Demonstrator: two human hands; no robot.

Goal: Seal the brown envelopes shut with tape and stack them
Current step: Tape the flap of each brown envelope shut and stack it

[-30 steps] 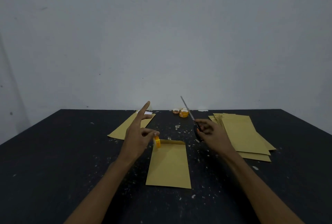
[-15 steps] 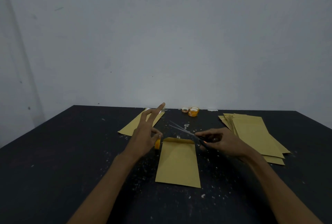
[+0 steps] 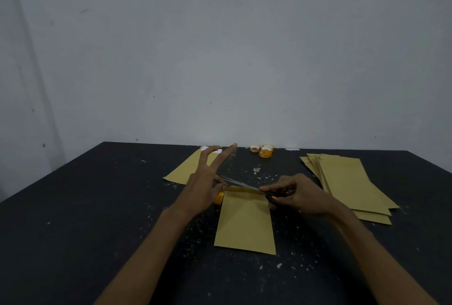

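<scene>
**A:** What is lying on the table (image 3: 97, 206)?

**B:** The top is matte black and speckled with pale flecks, and it is carrying flat brown paper envelopes. One centre envelope (image 3: 245, 224), rectangular, is lying nearest the person, with its top flap bulging slightly. One far envelope (image 3: 183, 170) is lying at the left rear, showing a white patch at its far end. An envelope stack (image 3: 347, 182) is sitting fanned out at the right. At least four edges are showing; an exact count is not resolvable.

**A:** And the hands?

**B:** The left hand (image 3: 203, 187) is hovering at the centre envelope's top left corner. Its index and middle fingers are stretching out straight, while thumb and a curled finger are pinching a small orange tape roll (image 3: 219, 197). The right hand (image 3: 300, 194) is gripping the black handles of the scissors (image 3: 242, 184). The thin metal blades are pointing left, slightly parted, just above the flap edge.

**A:** Any other tape, or any writing?

**B:** Spare tape rolls (image 3: 265, 151) are sitting at the table's far edge by the pale wall (image 3: 220, 60). Two orange rings are plainly showing, possibly with a third behind. Printing is showing on one, too small to read.
</scene>
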